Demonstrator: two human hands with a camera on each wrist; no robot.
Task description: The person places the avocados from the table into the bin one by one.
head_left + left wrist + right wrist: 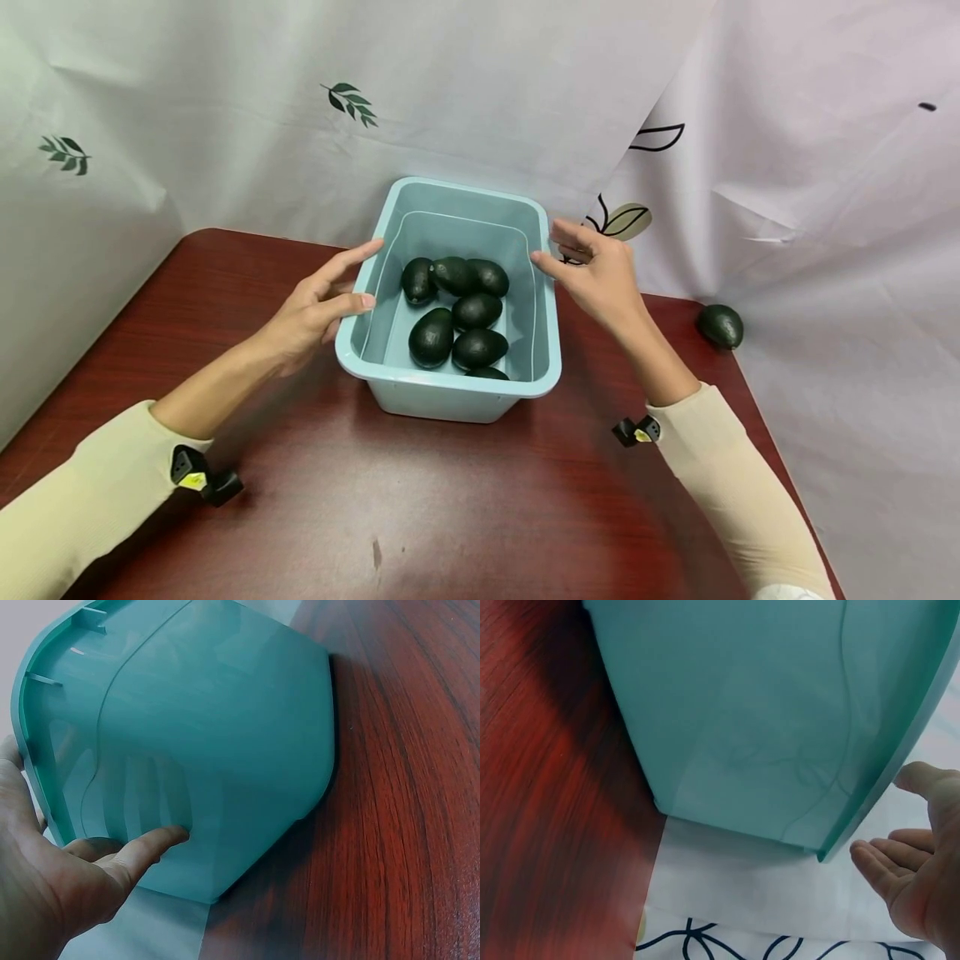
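A light blue plastic bin (450, 400) stands on the table with several dark green avocados (431, 337) lying on its floor. At its left side is my left hand (311, 317), thumb and index finger over the rim, the other fingers lower down. In the left wrist view, a fingertip (180, 834) of this hand meets the outer wall (225, 750). My right hand (600, 271) hovers by the right rim, thumb tip right at the edge. Its other fingers (885, 862) are loosely bent, apart from the wall in the right wrist view, and hold nothing.
A single avocado (720, 326) lies at the table's far right corner. The reddish-brown wooden table (420, 508) ends just behind the bin, where a white curtain (480, 92) with leaf prints hangs. More curtain borders the left and right sides.
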